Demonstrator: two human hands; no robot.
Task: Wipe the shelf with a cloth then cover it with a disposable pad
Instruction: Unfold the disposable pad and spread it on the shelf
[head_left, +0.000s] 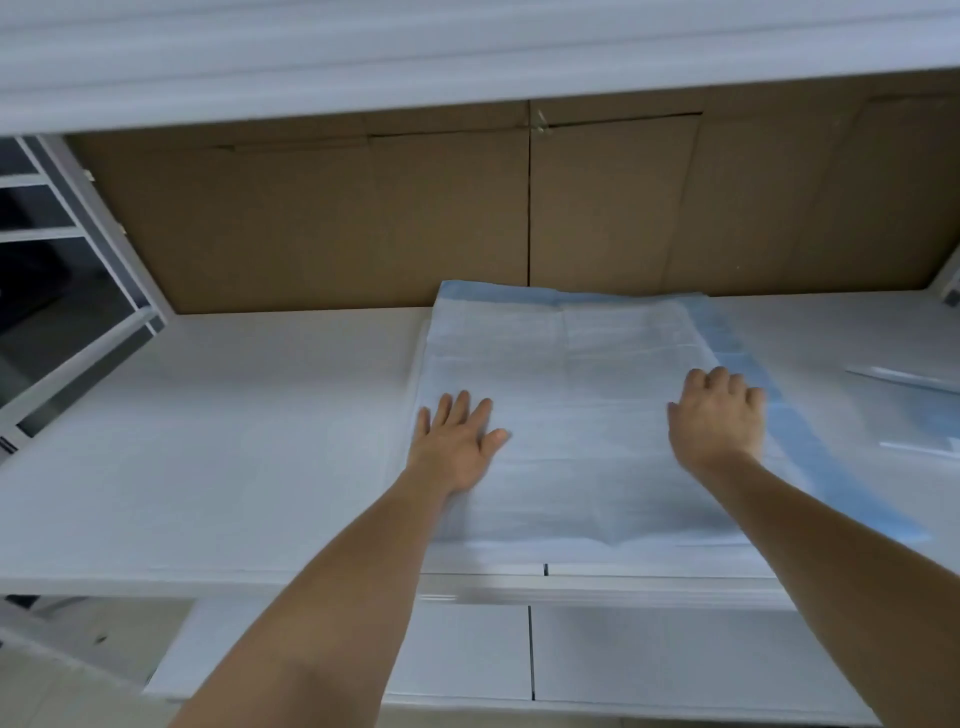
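I am looking down at a wide white shelf (218, 441) inside a white metal rack. A white disposable pad with a pale blue border (571, 395) lies flat on the shelf, right of centre, its far edge almost reaching the brown cardboard panels (363, 218) that line the back of the rack. The blue border shows along the pad's far edge and down its right side.

My left hand (457, 441) lies palm down on the near left part of the pad, fingers straight and spread, grasping nothing. My right hand (719, 415) rests on the pad near its right blue strip, knuckles up, fingers bent down onto the sheet; motion blur hides whether this grip pinches the pad or only presses it, so I cannot tell.

To the far right on the shelf lies clear plastic wrapping (914, 410), apart from the pad. Another white shelf (467, 57) hangs overhead, and a lower white shelf (675, 660) shows beneath my forearms.
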